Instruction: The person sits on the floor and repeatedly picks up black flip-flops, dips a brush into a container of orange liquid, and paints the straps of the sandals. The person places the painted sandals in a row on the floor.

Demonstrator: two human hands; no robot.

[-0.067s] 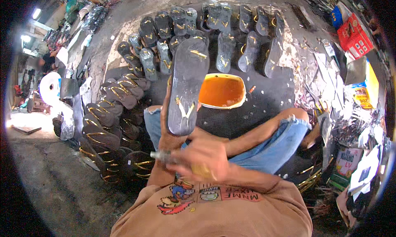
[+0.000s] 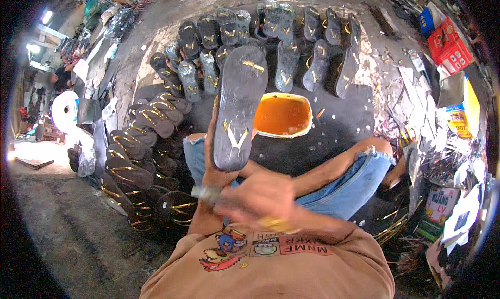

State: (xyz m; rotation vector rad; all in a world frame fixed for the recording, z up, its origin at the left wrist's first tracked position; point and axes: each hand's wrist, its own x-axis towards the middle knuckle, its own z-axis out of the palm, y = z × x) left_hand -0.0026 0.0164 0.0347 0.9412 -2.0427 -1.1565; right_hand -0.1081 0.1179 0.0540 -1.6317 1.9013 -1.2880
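Note:
A dark flip-flop sole (image 2: 237, 101) is held up in front of me, underside showing, with a wet-looking sheen and gold strap ends poking through at both ends. My left hand (image 2: 210, 148) grips it from behind and its left side; most of the fingers are hidden. Below it my right hand (image 2: 260, 200) is closed round a tool (image 2: 204, 194) with a pale grey tip; a yellow end shows on the hand's other side. Motion blurs hand and tool, so the tool's kind is unclear. Just beyond the sole sits a tub of amber liquid (image 2: 284, 116).
Rows of soles with gold straps (image 2: 286, 64) lie on the floor ahead. Stacked sandals (image 2: 138, 142) stand to the left. At right are a red box (image 2: 449, 46), a yellow box (image 2: 469, 109), a tin (image 2: 437, 210) and scattered scraps.
The sole has shifted slightly to the right and turned a little. My right hand has moved slightly up and right with the tool.

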